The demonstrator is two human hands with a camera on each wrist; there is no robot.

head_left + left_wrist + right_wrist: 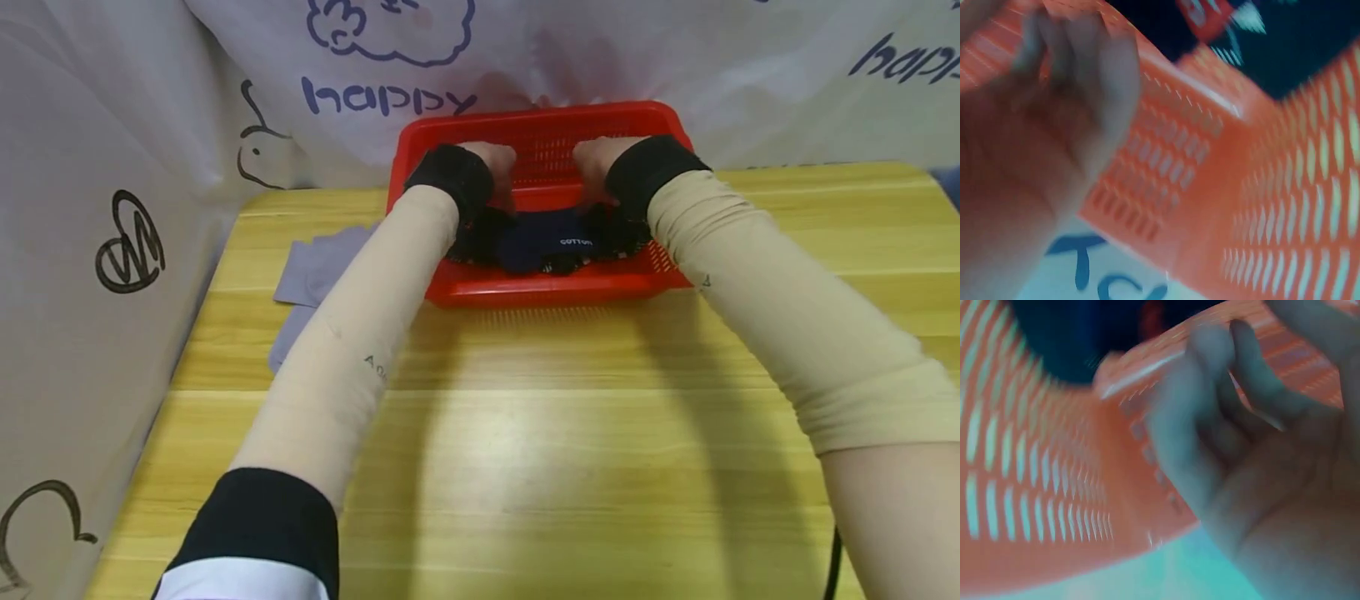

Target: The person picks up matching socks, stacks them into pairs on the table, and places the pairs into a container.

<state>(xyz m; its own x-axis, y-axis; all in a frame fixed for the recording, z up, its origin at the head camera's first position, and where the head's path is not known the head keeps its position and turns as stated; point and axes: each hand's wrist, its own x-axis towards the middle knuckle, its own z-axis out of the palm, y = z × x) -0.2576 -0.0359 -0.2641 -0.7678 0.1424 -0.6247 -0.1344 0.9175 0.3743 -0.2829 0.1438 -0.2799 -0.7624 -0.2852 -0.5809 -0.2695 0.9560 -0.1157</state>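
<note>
A red perforated plastic basket stands at the back of the table. Dark socks, one lettered "COTTON", lie in its near part. Both hands reach down into it. My left hand is over the left half, its fingers loosely bent beside a raised red ridge behind the socks. On the other side, my right hand is bent in a similar way near that ridge, thumb apart from the fingers. Nothing shows between the fingers of either hand. Blur hides whether the fingertips touch the basket.
Light purple folded cloth pieces lie left of the basket, partly behind the left forearm. A white sheet with drawn words hangs right behind the basket. The wood-patterned table extends toward me. A black cable runs at the lower right.
</note>
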